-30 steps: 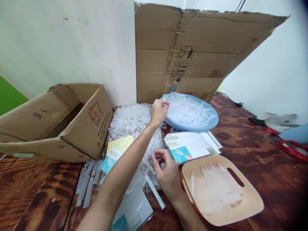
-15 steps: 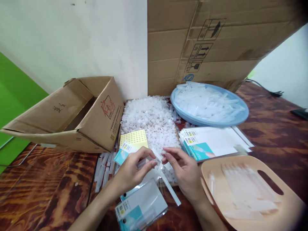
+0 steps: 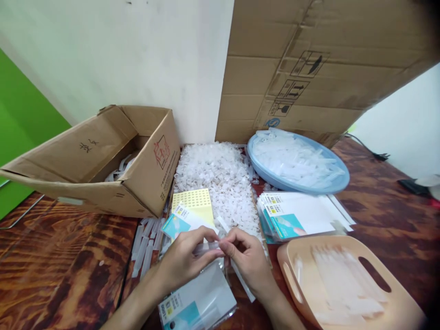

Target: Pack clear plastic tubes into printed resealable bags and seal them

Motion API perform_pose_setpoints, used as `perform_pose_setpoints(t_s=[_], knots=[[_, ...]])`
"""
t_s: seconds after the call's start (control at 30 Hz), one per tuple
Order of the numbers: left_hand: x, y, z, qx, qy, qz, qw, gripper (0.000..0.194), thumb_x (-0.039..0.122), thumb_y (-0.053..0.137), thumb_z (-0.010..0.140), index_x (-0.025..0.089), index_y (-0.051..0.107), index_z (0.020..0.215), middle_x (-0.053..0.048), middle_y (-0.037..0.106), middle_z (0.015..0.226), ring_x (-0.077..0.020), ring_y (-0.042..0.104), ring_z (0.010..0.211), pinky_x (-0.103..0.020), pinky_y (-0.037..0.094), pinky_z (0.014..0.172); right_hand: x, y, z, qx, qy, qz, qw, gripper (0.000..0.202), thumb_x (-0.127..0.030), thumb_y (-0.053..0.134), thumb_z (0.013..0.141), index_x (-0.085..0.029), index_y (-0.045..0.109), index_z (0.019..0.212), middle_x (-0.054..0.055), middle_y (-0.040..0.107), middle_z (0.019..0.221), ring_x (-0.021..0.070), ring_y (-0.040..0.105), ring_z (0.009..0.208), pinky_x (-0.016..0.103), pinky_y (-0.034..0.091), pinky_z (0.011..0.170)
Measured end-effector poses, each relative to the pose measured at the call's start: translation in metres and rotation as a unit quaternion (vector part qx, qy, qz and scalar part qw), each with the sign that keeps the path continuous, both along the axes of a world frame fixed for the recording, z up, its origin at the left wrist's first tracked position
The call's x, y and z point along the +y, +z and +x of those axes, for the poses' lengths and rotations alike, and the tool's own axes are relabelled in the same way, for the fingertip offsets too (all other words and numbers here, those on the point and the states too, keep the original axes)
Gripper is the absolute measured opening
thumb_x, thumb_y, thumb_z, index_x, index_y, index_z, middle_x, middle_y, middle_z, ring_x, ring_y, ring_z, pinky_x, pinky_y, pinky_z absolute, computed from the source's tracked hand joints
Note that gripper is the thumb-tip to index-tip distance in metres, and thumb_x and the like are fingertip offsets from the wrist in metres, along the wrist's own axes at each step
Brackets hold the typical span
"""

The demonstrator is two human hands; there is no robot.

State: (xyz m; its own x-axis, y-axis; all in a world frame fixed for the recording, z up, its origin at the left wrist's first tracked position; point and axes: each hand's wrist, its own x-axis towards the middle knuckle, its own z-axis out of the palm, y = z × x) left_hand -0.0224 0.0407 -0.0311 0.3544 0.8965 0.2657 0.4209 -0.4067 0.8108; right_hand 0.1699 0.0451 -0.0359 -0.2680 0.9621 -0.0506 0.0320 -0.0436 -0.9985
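A clear plastic tube (image 3: 203, 248) lies between the thumb and fingers of my left hand (image 3: 182, 254), pointing right. My right hand (image 3: 249, 259) is pinched closed at the tube's right end; its fingertips hide whatever they hold there. Just under the hands is a clear bag with a printed card (image 3: 198, 295) inside. A pale flat strip (image 3: 244, 283) passes behind my right fingers. Beyond them, a heap of small clear plastic caps (image 3: 211, 167) fills a shallow tray. A yellow sheet of round stickers (image 3: 195, 200) and a blue-white card (image 3: 176, 225) rest on its near left part.
On the left stands an open cardboard box (image 3: 146, 176), with loose tubes (image 3: 146, 247) beside it. A blue basin (image 3: 256, 167) heaped with clear tubes, a stack of cards (image 3: 309, 213) and a beige tray (image 3: 395, 298) of tubes occupy the right. A large carton (image 3: 254, 91) rises behind.
My right hand has come left to meet the tube in my left hand; the hands were apart before. The view has tilted slightly, showing contents inside the cardboard box.
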Motion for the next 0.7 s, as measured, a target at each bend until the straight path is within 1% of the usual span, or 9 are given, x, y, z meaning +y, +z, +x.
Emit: perform_pose_setpoints(t_s=[0.1,0.2,0.27,0.37,0.43,0.5,0.53,0.6,0.7], knots=[[-0.001,-0.002,-0.003,-0.01,-0.011,0.056,0.998,0.028,0.028,0.065,0.094,0.021,0.064,0.121,-0.005,0.073,0.089,-0.0165,0.068,0.076,-0.025,0.052,0.069,-0.002,0.004,-0.005,-0.056,-0.005,0.052,0.997,0.037,-0.046,0.063,0.093,-0.018,0.06,0.068,-0.003,0.057,0.058,0.0123,0.054,0.054,0.023,0.04,0.056],[0.0,0.0,-0.008,-0.035,-0.016,0.086,0.996,0.021,0.021,0.061,0.096,0.019,0.07,0.115,-0.005,0.073,0.084,-0.0153,0.067,0.073,-0.024,0.05,0.067,0.005,0.017,-0.006,-0.128,0.046,0.092,0.986,0.042,-0.046,0.053,0.099,-0.018,0.064,0.069,-0.002,0.057,0.061,0.0132,0.055,0.059,0.023,0.039,0.057],[0.001,0.002,-0.012,-0.049,0.034,0.077,0.995,0.016,0.019,0.062,0.094,0.019,0.073,0.106,-0.006,0.075,0.087,-0.0158,0.068,0.077,-0.025,0.05,0.071,0.021,0.027,-0.006,-0.189,0.04,0.121,0.974,0.045,-0.045,0.046,0.102,-0.018,0.066,0.071,-0.001,0.061,0.063,0.0144,0.058,0.062,0.024,0.039,0.06],[0.006,0.0,-0.018,-0.103,0.141,-0.011,0.985,0.01,0.025,0.067,0.09,0.018,0.074,0.091,-0.005,0.074,0.085,-0.0156,0.067,0.077,-0.024,0.049,0.069,0.06,0.034,-0.01,-0.332,-0.07,0.179,0.923,0.043,-0.041,0.043,0.104,-0.018,0.067,0.075,0.002,0.068,0.071,0.0168,0.062,0.069,0.026,0.04,0.066],[0.011,-0.004,-0.02,-0.212,0.178,-0.116,0.954,0.016,0.033,0.068,0.088,0.017,0.07,0.085,-0.001,0.068,0.073,-0.0098,0.057,0.057,-0.019,0.042,0.052,0.089,0.032,-0.015,-0.449,-0.113,0.194,0.865,0.035,-0.034,0.043,0.103,-0.019,0.07,0.088,0.006,0.073,0.085,0.0194,0.066,0.081,0.026,0.042,0.073],[0.016,-0.007,-0.023,-0.345,0.177,-0.22,0.895,0.022,0.038,0.068,0.086,0.017,0.065,0.085,0.005,0.057,0.063,-0.0033,0.035,0.039,-0.015,0.025,0.038,0.114,0.026,-0.021,-0.523,-0.121,0.187,0.823,0.025,-0.027,0.048,0.1,-0.019,0.071,0.105,0.01,0.073,0.103,0.0224,0.067,0.096,0.028,0.043,0.081],[0.017,-0.008,-0.024,-0.399,0.168,-0.261,0.863,0.024,0.04,0.069,0.085,0.017,0.063,0.086,0.007,0.053,0.061,-0.0015,0.025,0.036,-0.015,0.018,0.036,0.123,0.022,-0.023,-0.541,-0.119,0.182,0.813,0.023,-0.025,0.051,0.098,-0.019,0.071,0.108,0.012,0.072,0.108,0.024,0.066,0.1,0.029,0.043,0.082],[0.019,-0.008,-0.026,-0.466,0.151,-0.311,0.814,0.025,0.039,0.071,0.082,0.017,0.06,0.087,0.009,0.051,0.061,0.0002,0.017,0.035,-0.014,0.011,0.034,0.133,0.016,-0.028,-0.553,-0.115,0.174,0.807,0.022,-0.023,0.055,0.094,-0.018,0.072,0.106,0.015,0.072,0.108,0.0275,0.067,0.101,0.031,0.045,0.081],[0.018,-0.004,-0.027,-0.506,0.133,-0.339,0.782,0.026,0.038,0.072,0.079,0.017,0.058,0.087,0.009,0.052,0.063,0.0012,0.018,0.034,-0.013,0.01,0.033,0.136,0.012,-0.031,-0.565,-0.113,0.173,0.799,0.018,-0.022,0.058,0.091,-0.016,0.073,0.099,0.017,0.073,0.099,0.0306,0.069,0.095,0.034,0.046,0.078]])
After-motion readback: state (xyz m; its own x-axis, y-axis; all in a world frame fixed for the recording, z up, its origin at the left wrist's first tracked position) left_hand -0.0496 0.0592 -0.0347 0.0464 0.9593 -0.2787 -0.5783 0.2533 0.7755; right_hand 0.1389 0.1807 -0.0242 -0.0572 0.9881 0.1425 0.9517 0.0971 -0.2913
